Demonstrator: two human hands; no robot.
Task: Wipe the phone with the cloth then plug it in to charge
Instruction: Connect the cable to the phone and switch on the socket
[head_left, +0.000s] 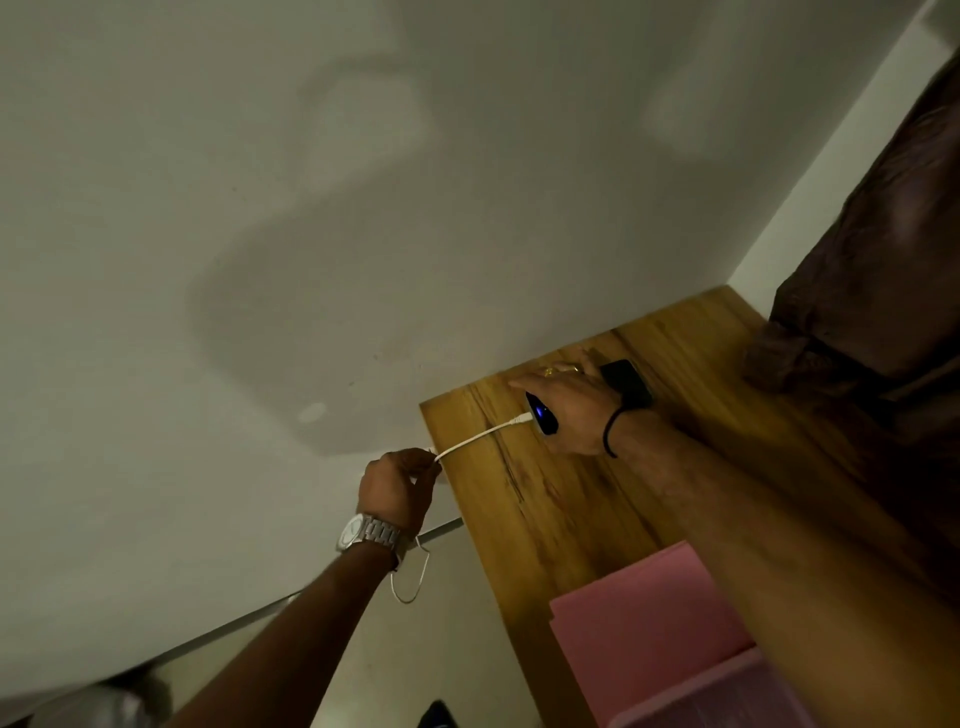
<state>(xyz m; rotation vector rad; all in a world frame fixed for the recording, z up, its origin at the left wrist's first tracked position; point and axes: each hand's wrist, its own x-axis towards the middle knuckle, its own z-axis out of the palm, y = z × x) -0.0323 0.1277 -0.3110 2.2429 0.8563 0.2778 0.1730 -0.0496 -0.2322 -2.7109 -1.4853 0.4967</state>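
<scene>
Holding phone (541, 420) on edge in right hand (574, 408), fingers wrapped round it, over far end of wooden table (545, 514); screen glow visible. White cable (480, 434) seems seated in phone's end. Left hand (397, 488) off table edge, fingers pinched on cable, near wall. Cable between hands looks taut: risk that pull yanks plug loose or drags phone off table. Wall socket hidden behind left hand; misaligned push likely. Dim light hampers aim. Pink cloth (644, 618) lies nearer, apart.
</scene>
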